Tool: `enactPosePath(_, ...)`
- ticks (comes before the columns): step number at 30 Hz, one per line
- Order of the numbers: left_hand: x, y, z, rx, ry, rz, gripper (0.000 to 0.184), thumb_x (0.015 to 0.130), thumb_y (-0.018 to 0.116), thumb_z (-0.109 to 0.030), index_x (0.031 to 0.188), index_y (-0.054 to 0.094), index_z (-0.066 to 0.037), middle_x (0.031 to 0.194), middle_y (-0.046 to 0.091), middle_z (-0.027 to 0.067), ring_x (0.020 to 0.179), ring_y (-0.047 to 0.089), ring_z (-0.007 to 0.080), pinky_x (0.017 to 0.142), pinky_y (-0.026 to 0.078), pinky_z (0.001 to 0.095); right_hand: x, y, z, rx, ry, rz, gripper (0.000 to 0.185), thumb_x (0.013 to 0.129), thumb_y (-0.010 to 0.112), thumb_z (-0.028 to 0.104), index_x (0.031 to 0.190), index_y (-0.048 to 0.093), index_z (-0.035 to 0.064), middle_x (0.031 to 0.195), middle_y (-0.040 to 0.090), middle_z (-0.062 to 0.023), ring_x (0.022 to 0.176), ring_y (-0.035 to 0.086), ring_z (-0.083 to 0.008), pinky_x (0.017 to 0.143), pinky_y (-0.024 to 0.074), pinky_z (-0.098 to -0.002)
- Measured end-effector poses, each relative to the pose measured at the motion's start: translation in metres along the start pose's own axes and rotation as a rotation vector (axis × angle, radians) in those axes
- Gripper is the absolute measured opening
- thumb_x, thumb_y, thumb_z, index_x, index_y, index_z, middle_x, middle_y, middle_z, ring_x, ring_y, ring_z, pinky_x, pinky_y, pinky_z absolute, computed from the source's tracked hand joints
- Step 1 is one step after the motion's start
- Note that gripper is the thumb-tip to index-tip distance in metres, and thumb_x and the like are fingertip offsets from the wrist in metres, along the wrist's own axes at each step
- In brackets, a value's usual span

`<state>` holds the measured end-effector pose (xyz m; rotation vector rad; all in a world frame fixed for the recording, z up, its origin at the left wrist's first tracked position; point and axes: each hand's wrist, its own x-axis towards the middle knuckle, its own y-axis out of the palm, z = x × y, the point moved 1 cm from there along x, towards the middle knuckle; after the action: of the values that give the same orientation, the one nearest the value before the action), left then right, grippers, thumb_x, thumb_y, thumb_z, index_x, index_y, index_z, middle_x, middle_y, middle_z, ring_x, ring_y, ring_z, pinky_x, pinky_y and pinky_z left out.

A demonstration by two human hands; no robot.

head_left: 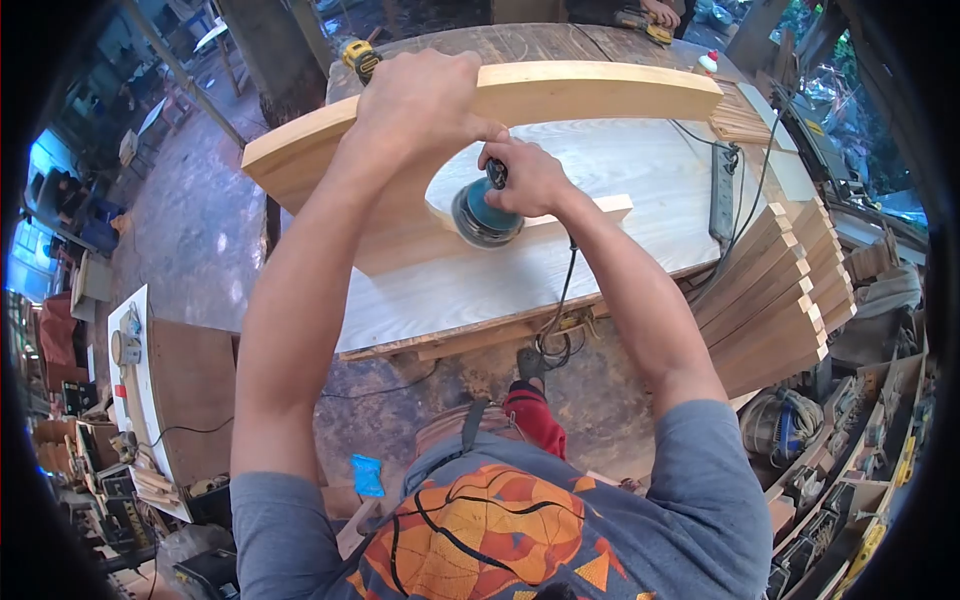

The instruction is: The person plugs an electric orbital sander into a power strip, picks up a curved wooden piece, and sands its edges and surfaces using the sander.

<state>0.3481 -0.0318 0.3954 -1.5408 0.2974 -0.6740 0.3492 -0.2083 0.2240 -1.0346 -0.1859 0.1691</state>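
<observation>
My left hand [415, 105] is wrapped over the top edge of a large curved wooden piece [600, 92] propped on the bench, steadying it near its left part. My right hand [530, 178] grips a teal orbital sander [480, 212] by its body. The sander's round pad lies at the inner curve of the wooden piece; whether it presses on the wood I cannot tell. From the sander a black cord [566, 290] runs down past the bench's front edge. Just right of the sander, a short pale wood strip [612, 208] lies on the pale board [430, 305].
A power strip [722, 190] with cords lies at the bench's right. Stacked wooden slats [760, 325] stand right of it. A yellow-and-black power tool [360, 58] sits behind my left hand. Across the bench, another person's hand [661, 13] is near a yellow tool [656, 32].
</observation>
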Motion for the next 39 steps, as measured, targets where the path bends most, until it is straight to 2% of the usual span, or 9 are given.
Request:
enactPosePath(5, -0.001, -0.002, 0.001, -0.013, -0.027, 0.036, 0.065, 0.078, 0.087, -0.052, 0.116, 0.071, -0.002, 0.102, 0.078, 0.0225, 0.101, 0.075, 0.0393, 0.089, 0.059, 0.0499, 0.008, -0.005, 0.0, -0.007, -0.015, 0.042, 0.047, 0.075, 0.079, 0.03, 0.12, 0.07, 0.0175, 0.119, 0.071, -0.0159, 0.116, 0.068, -0.0373, 0.102, 0.0545, -0.0467)
enactPosePath(8, 0.0, 0.0, -0.002, -0.001, -0.024, 0.046, 0.065, 0.078, 0.086, -0.052, 0.117, 0.071, -0.002, 0.102, 0.078, 0.0218, 0.101, 0.075, 0.0392, 0.089, 0.059, 0.0496, -0.003, -0.002, -0.007, 0.303, 0.098, 0.07, 0.046, 0.076, 0.078, 0.029, 0.12, 0.07, 0.0176, 0.119, 0.071, -0.0154, 0.117, 0.068, -0.0377, 0.102, 0.0551, -0.047)
enactPosePath(13, -0.003, 0.003, 0.002, 0.001, 0.005, -0.043, 0.064, 0.078, 0.087, -0.058, 0.107, 0.075, -0.003, 0.097, 0.079, 0.0188, 0.094, 0.078, 0.0348, 0.083, 0.063, 0.0465, -0.003, -0.007, 0.013, -0.139, 0.026, 0.071, 0.049, 0.074, 0.079, 0.029, 0.121, 0.071, 0.0163, 0.12, 0.073, -0.0157, 0.117, 0.069, -0.0379, 0.101, 0.0546, -0.0466)
enactPosePath(19, -0.004, -0.002, 0.0, -0.01, -0.01, 0.008, 0.064, 0.078, 0.087, -0.053, 0.112, 0.072, -0.002, 0.099, 0.078, 0.0213, 0.099, 0.076, 0.0397, 0.088, 0.059, 0.0505, -0.001, -0.006, 0.003, 0.193, 0.065, 0.086, 0.05, 0.076, 0.08, 0.029, 0.123, 0.07, 0.0169, 0.123, 0.073, -0.0133, 0.118, 0.069, -0.0371, 0.102, 0.0548, -0.0481)
enactPosePath(22, -0.005, 0.001, 0.003, -0.016, 0.001, -0.001, 0.064, 0.078, 0.086, -0.055, 0.111, 0.072, -0.002, 0.098, 0.078, 0.0212, 0.098, 0.076, 0.0395, 0.087, 0.059, 0.0501, 0.0, -0.009, 0.014, -0.036, 0.031, 0.124, 0.052, 0.073, 0.082, 0.029, 0.122, 0.07, 0.0147, 0.121, 0.073, -0.0149, 0.117, 0.069, -0.0369, 0.101, 0.0551, -0.0473)
enactPosePath(26, -0.007, -0.002, 0.002, 0.009, 0.005, -0.059, 0.062, 0.076, 0.088, -0.057, 0.104, 0.075, -0.003, 0.092, 0.079, 0.0176, 0.092, 0.078, 0.0349, 0.08, 0.062, 0.0461, -0.003, -0.012, 0.013, -0.043, -0.009, 0.135, 0.053, 0.072, 0.083, 0.028, 0.121, 0.069, 0.0131, 0.122, 0.073, -0.015, 0.117, 0.069, -0.037, 0.1, 0.0553, -0.0461)
enactPosePath(28, -0.007, -0.004, 0.002, -0.007, -0.008, 0.011, 0.062, 0.079, 0.085, -0.055, 0.11, 0.072, -0.002, 0.098, 0.078, 0.0211, 0.097, 0.076, 0.0395, 0.087, 0.058, 0.0514, -0.003, -0.01, 0.009, 0.311, 0.053, 0.073, 0.055, 0.072, 0.083, 0.027, 0.122, 0.069, 0.0121, 0.12, 0.073, -0.0164, 0.115, 0.069, -0.0364, 0.098, 0.0552, -0.0454)
enactPosePath(35, -0.007, -0.004, 0.004, -0.012, -0.01, 0.02, 0.065, 0.078, 0.086, -0.057, 0.111, 0.071, -0.003, 0.099, 0.078, 0.0212, 0.098, 0.076, 0.0402, 0.087, 0.059, 0.0517, 0.001, -0.002, 0.004, 0.163, -0.004, 0.044, 0.055, 0.07, 0.086, 0.023, 0.121, 0.069, 0.0085, 0.109, 0.073, -0.0181, 0.105, 0.071, -0.0334, 0.093, 0.0551, -0.0425)
enactPosePath(39, -0.005, 0.002, 0.008, 0.031, 0.0, -0.047, 0.064, 0.075, 0.088, -0.058, 0.106, 0.075, -0.004, 0.097, 0.079, 0.0184, 0.095, 0.078, 0.0363, 0.083, 0.062, 0.0478, 0.002, 0.007, -0.01, 0.653, 0.028, -0.033, 0.053, 0.07, 0.088, 0.017, 0.118, 0.069, 0.0048, 0.102, 0.069, -0.0121, 0.095, 0.068, -0.0249, 0.086, 0.0548, -0.0373)
